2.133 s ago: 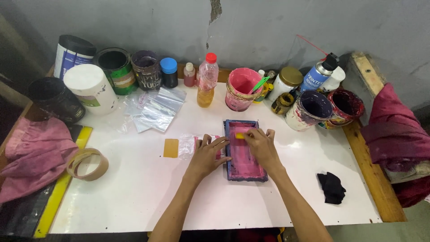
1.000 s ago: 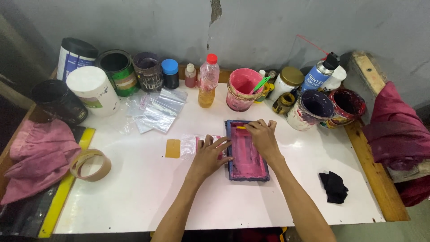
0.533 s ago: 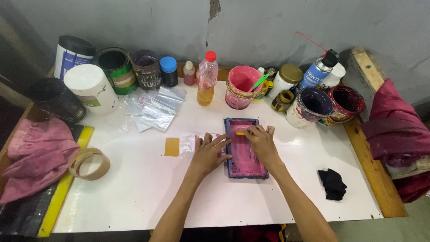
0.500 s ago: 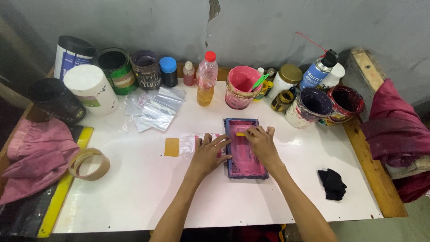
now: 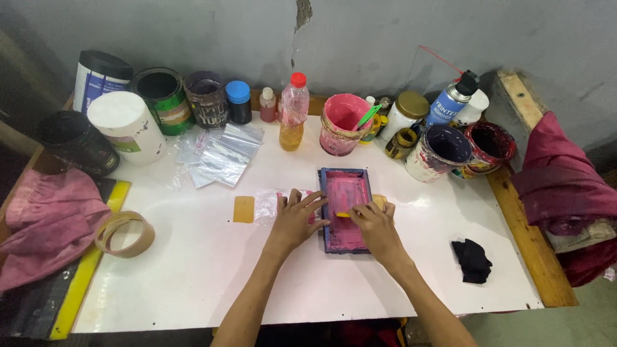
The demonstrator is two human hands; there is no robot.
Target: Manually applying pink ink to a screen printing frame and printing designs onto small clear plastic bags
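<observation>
Small pink-stained frame [image 5: 346, 209] pressed flat on the white table [image 5: 193, 270]; squeegee drawn across it.

Left hand [image 5: 294, 220]: grip released, fingers spread, palm down, holding the frame's left edge; a clear bag with a pink item [image 5: 273, 205] lies partly under it, a tan card [image 5: 243, 209] just beyond. Right hand [image 5: 378, 225]: grip clenched on a yellow squeegee [image 5: 360, 209] lying across the frame's middle. For a clean pull, the frame is best kept pinned and the blade kept level, with even pressure. Pots [image 5: 443, 148] stand near, beyond the right hand; a black rag [image 5: 472, 260] lies to its right. Open table is found toward the body and to the left; the near table edge is close behind the wrists.
</observation>
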